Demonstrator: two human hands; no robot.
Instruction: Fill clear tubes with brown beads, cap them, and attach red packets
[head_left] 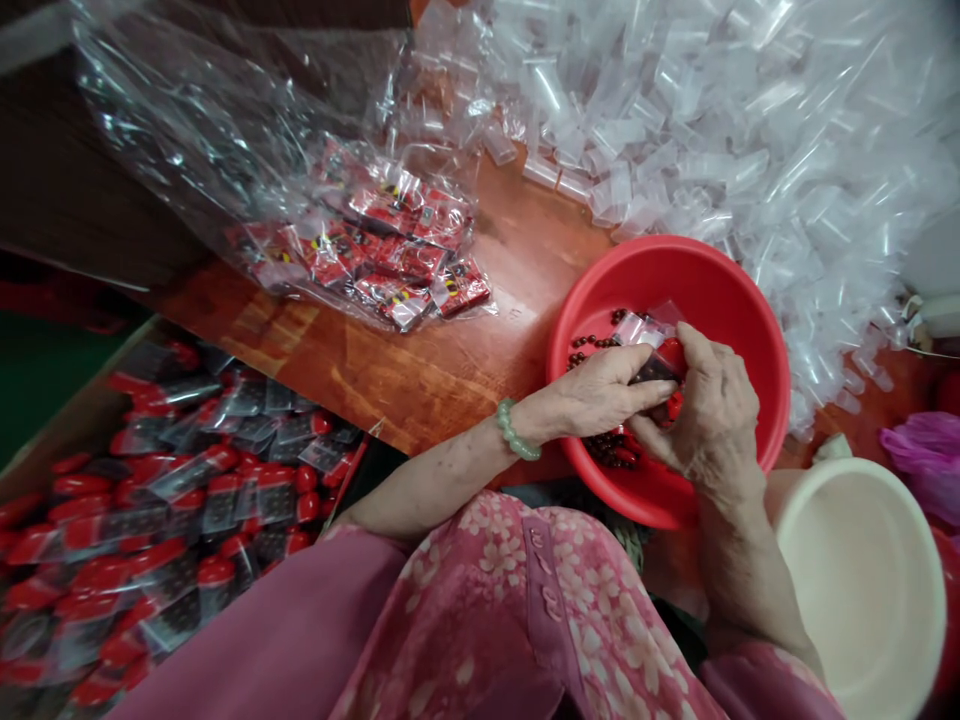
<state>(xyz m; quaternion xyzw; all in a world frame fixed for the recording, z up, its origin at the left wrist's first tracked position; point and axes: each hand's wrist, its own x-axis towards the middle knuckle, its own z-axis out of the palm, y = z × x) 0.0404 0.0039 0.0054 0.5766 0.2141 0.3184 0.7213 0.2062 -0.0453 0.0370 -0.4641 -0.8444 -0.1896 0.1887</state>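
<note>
Over the red basin (776,400), my left hand (604,395) and my right hand (709,405) meet on one small clear container (651,370) with dark contents and a red cap. Both hands are closed on it, the left from its clear body and the right around the capped end. Inside the basin, strings of dark brown beads (592,343) lie along the left side, beside a clear plastic packet (637,328). Red pieces show below the fingers, partly hidden by my hands. A pale green bead bracelet circles my left wrist.
Clear plastic tubes (675,130) are heaped at the back right. A clear bag of red packets (397,240) lies on the wooden table (517,250). Many red-capped containers (187,500) fill a box at lower left. A cream bucket (862,590) stands at right.
</note>
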